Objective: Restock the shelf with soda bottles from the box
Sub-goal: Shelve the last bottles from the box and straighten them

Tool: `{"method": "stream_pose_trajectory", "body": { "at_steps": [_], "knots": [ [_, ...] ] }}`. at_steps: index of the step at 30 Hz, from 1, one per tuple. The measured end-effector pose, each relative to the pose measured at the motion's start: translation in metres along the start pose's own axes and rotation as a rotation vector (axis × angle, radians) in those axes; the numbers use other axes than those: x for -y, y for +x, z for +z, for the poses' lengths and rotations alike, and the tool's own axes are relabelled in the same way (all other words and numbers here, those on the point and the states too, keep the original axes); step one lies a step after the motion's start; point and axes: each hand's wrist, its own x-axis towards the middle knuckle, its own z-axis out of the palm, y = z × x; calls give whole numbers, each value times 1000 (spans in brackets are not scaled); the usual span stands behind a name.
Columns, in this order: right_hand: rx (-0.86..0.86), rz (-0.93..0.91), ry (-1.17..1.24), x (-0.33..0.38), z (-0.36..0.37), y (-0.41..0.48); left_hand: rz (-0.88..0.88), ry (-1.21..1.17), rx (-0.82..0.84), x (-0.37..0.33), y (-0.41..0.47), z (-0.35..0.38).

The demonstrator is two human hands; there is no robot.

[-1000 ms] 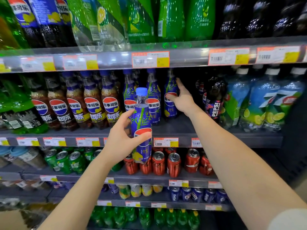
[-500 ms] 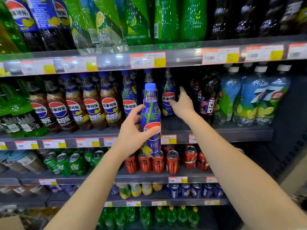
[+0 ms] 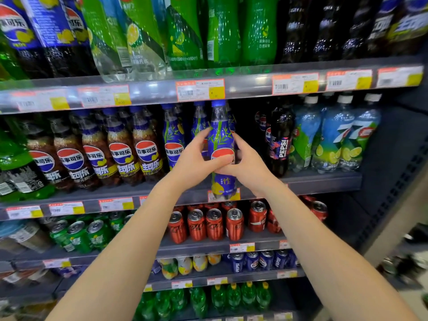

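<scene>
A blue Pepsi bottle (image 3: 221, 137) with a bamboo-leaf label and blue cap stands upright at the front edge of the middle shelf (image 3: 319, 180). My left hand (image 3: 195, 159) wraps its left side, thumb across the label. My right hand (image 3: 246, 163) grips its right side, fingers meeting the left thumb. Two matching bamboo-label bottles (image 3: 173, 137) stand just left and behind it. Whether the bottle's base rests on the shelf I cannot tell. The box is out of view.
A dark gap (image 3: 249, 126) lies right of the held bottle, then a black Pepsi bottle (image 3: 281, 140) and 7Up bottles (image 3: 345, 137). Brown Pepsi bottles (image 3: 120, 149) fill the left. The upper shelf rail (image 3: 247, 85) hangs just above the cap. Red cans (image 3: 214, 223) sit below.
My left hand carried the bottle up and right to the shelf's front edge. My right hand left the bottles at the back and closed on the held bottle's right side.
</scene>
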Motion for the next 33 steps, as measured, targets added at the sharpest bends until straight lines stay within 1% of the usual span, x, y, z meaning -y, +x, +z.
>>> {"method": "stream_pose_trajectory", "body": {
  "at_steps": [3,5,8,10,12,15,17,19,23,26,33],
  "knots": [
    [-65,-28,-78,-2,-6,8,-5,99,-33,0,-1,-9],
    [-122,3,-98,-7,-11,18,-40,165,-129,3,-4,-13],
    [-190,15,-208,-18,-13,37,-92,236,-253,13,-4,-15],
    [-231,31,-265,-31,-14,50,-110,273,-277,16,-2,-14],
    [-262,59,-250,-41,-13,59,-109,299,-286,17,1,-12],
    [-309,59,-200,-51,-8,66,-81,338,-303,19,9,-8],
    [-341,47,-243,-57,-4,70,-48,355,-325,18,14,-8],
    [-350,22,-317,-60,-3,71,-6,370,-344,17,19,-8],
    [-296,-2,-292,-62,-11,70,8,401,-357,16,28,-8],
    [-282,12,-344,-61,-15,72,-1,416,-344,16,35,-8],
    [-281,8,-372,-70,-18,83,-186,377,-346,11,58,-7]
  ]
}}
